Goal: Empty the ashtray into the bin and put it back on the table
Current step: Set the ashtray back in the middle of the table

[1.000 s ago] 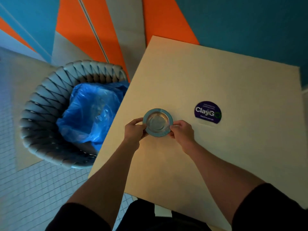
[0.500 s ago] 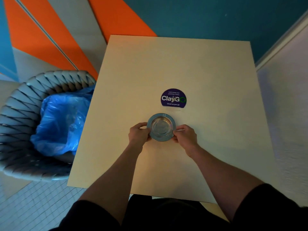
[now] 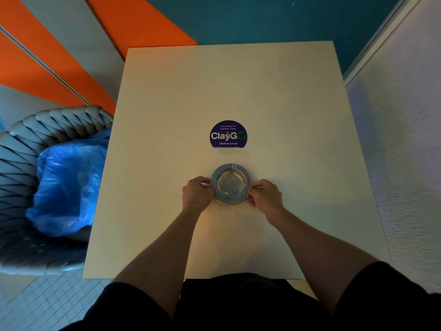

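Metal ashtray (image 3: 230, 184) pinched at its rim by both hands, left (image 3: 197, 194) and right (image 3: 265, 195).

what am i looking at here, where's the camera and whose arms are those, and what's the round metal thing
There is no machine here. The camera is worn on a person's head and looks forward and down, so the two bare arms coming up from the bottom are that person's own.

The left hand and the right hand each pinch one side of a small round metal ashtray by its rim. It sits low over the pale square table; whether it touches the top cannot be told. Its bowl looks empty.

Just beyond it, stuck flat on the table, is a dark round sticker reading "ClayGo, Clean as you go".

Left of the table on the floor stands a woven grey bin lined with a blue plastic bag.
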`<state>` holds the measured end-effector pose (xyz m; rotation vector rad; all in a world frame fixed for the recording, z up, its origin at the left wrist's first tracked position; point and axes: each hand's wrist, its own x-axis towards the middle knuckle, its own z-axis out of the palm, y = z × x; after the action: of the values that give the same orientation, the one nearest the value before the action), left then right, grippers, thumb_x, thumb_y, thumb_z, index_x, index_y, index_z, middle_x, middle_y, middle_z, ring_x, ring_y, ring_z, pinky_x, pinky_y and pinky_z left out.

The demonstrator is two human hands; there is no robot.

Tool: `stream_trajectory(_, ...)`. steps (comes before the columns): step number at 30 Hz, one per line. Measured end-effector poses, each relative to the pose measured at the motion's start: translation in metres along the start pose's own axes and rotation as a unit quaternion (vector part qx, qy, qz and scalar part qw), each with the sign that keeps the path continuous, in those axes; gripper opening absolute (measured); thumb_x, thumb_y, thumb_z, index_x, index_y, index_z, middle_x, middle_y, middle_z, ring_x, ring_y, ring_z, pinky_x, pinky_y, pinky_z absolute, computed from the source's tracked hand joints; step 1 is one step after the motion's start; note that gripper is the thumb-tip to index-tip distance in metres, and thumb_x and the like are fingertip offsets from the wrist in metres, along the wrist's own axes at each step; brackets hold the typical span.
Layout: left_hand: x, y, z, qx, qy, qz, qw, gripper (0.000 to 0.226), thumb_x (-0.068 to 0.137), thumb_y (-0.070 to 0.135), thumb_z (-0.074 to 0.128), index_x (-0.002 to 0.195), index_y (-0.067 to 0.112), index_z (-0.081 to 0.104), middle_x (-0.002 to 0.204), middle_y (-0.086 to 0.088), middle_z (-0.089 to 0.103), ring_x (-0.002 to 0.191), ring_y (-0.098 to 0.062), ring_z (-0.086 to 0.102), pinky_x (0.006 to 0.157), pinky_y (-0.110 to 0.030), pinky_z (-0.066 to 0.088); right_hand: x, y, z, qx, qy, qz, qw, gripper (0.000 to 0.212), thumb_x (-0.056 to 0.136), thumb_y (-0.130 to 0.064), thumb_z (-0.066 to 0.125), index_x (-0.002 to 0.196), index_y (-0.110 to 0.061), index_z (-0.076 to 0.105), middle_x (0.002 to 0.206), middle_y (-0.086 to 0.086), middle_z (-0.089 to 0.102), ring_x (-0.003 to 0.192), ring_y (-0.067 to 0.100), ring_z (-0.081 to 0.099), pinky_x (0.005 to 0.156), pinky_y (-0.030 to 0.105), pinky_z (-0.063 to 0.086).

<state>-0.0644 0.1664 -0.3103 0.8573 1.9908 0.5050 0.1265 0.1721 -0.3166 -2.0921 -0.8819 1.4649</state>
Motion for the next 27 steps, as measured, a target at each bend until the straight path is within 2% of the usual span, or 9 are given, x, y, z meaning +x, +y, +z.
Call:
stream_trajectory(3, 0.006, 0.004, -0.002, 0.014, 0.001, -0.008, 1.0, 0.021, 0.069, 0.024, 0.065, 0.089, 0.027, 0.071, 0.082, 0.0, 0.074, 0.076, -0.025, 0.07, 0.074, -0.042, 0.061, -0.002, 0.005, -0.002, 0.027, -0.005, 0.007, 1.0, 0.008, 0.082, -0.017, 0.069, 0.09, -0.017, 0.068, 0.073, 0.007, 0.075, 0.06, 0.017, 0.073, 0.06, 0.032, 0.061)
stream_trajectory(6, 0.016, 0.013, -0.005, 0.017, 0.013, 0.006, 1.0, 0.024, 0.073, 0.03, 0.066, 0.096, 0.022, 0.071, 0.091, -0.002, 0.073, 0.083, -0.025, 0.068, 0.08, -0.042, 0.059, -0.008, 0.012, -0.003, 0.066, -0.038, 0.036, 0.996, 0.011, 0.084, -0.02, 0.072, 0.089, -0.012, 0.067, 0.073, 0.01, 0.075, 0.06, 0.02, 0.072, 0.056, 0.031, 0.058)
stream_trajectory(9, 0.024, 0.023, -0.004, 0.024, -0.011, 0.045, 0.999, 0.022, 0.08, 0.03, 0.067, 0.1, 0.022, 0.07, 0.095, -0.003, 0.073, 0.087, -0.023, 0.067, 0.081, -0.039, 0.058, -0.012, 0.015, 0.002, 0.063, -0.074, 0.051, 0.994, 0.006, 0.085, -0.013, 0.071, 0.086, -0.009, 0.067, 0.074, 0.013, 0.074, 0.061, 0.021, 0.07, 0.053, 0.029, 0.055)
stream_trajectory(12, 0.026, 0.023, -0.004, 0.041, -0.028, 0.051, 0.997, 0.008, 0.081, 0.022, 0.066, 0.087, 0.026, 0.069, 0.089, -0.003, 0.074, 0.082, -0.022, 0.068, 0.076, -0.038, 0.06, -0.006, 0.008, 0.003, 0.046, -0.047, 0.041, 0.997, 0.007, 0.082, -0.006, 0.067, 0.082, -0.013, 0.068, 0.073, 0.013, 0.074, 0.062, 0.022, 0.071, 0.058, 0.032, 0.059)
stream_trajectory(17, 0.019, 0.004, -0.005, 0.034, -0.044, 0.016, 0.998, 0.009, 0.077, 0.018, 0.071, 0.079, 0.026, 0.067, 0.08, -0.003, 0.074, 0.077, -0.026, 0.071, 0.075, -0.04, 0.061, 0.011, -0.009, -0.001, 0.012, -0.001, 0.008, 1.0, 0.01, 0.08, -0.012, 0.07, 0.081, -0.021, 0.067, 0.081, 0.009, 0.074, 0.069, 0.025, 0.074, 0.072, 0.039, 0.063)
stream_trajectory(21, 0.015, -0.004, -0.005, 0.014, -0.052, -0.002, 0.999, 0.007, 0.075, 0.016, 0.073, 0.079, 0.02, 0.068, 0.071, -0.006, 0.075, 0.059, -0.021, 0.068, 0.065, -0.038, 0.062, 0.02, -0.019, 0.001, -0.011, 0.008, -0.011, 1.0, 0.008, 0.08, -0.017, 0.072, 0.085, -0.022, 0.068, 0.087, 0.007, 0.073, 0.069, 0.024, 0.073, 0.074, 0.041, 0.063)
stream_trajectory(24, 0.016, 0.0, -0.008, 0.0, -0.05, -0.021, 0.999, 0.005, 0.075, 0.017, 0.072, 0.079, 0.018, 0.069, 0.071, -0.01, 0.075, 0.054, -0.02, 0.067, 0.059, -0.034, 0.061, 0.02, -0.019, 0.002, -0.019, 0.005, -0.007, 1.0, 0.005, 0.08, -0.018, 0.07, 0.082, -0.023, 0.067, 0.08, 0.003, 0.072, 0.067, 0.022, 0.073, 0.076, 0.041, 0.062)
stream_trajectory(27, 0.022, 0.01, -0.01, -0.005, -0.029, -0.02, 0.999, 0.003, 0.077, 0.02, 0.069, 0.077, 0.017, 0.069, 0.069, -0.009, 0.074, 0.053, -0.02, 0.066, 0.057, -0.034, 0.061, 0.012, -0.015, 0.003, -0.02, -0.001, 0.016, 1.0, 0.004, 0.079, -0.023, 0.07, 0.081, -0.019, 0.069, 0.072, 0.006, 0.073, 0.063, 0.022, 0.073, 0.069, 0.038, 0.063)
